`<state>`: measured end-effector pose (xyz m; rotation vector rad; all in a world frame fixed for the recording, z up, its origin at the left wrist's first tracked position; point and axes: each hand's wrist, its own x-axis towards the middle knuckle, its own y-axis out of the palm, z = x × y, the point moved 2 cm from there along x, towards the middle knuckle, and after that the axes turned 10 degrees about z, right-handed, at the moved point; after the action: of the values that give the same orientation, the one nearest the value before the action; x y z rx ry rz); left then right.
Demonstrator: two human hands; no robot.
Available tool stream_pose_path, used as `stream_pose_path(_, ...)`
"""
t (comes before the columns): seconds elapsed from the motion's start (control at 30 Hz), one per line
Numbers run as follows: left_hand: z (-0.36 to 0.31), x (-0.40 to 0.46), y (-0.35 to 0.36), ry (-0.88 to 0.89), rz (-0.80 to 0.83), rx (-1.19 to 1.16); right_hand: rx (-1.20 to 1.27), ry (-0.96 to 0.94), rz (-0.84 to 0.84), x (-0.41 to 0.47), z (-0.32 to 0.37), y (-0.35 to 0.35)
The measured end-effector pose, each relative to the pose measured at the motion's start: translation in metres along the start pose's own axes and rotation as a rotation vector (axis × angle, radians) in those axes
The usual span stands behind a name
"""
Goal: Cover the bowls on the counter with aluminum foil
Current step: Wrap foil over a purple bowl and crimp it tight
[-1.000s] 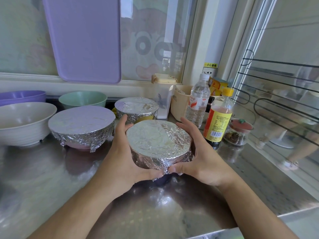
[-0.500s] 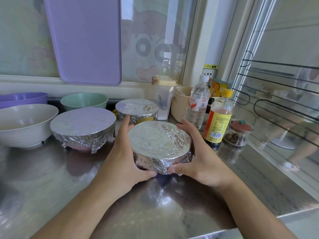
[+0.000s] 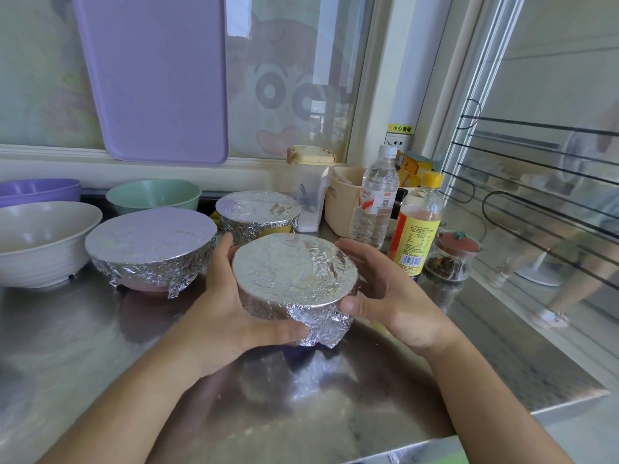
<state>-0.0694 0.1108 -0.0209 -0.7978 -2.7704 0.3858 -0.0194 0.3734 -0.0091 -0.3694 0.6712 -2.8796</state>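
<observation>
Foil-covered bowl (image 3: pixel 294 279) now tilts toward the camera (both hands holding).

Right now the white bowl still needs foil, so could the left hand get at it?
Probably yes. The left hand would first have to release the foil-covered bowl it grips; the white bowl sits uncovered at far left, with bare counter in front.

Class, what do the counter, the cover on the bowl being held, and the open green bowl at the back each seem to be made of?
Counter: brushed stainless steel, judging by its dull grey blurred reflections.
Cover on the held bowl: aluminium foil, shiny, silver, crinkled.
Green bowl: probably matte plastic or melamine; even pastel colour, no gloss.
</observation>
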Motion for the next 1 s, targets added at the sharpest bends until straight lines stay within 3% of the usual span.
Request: stream_pose_path(1.0, -0.007, -0.006, 0.01, 0.159, -0.153, 0.305, -0.294, 0.0, -0.081, 0.004, 0.004, 0.01)
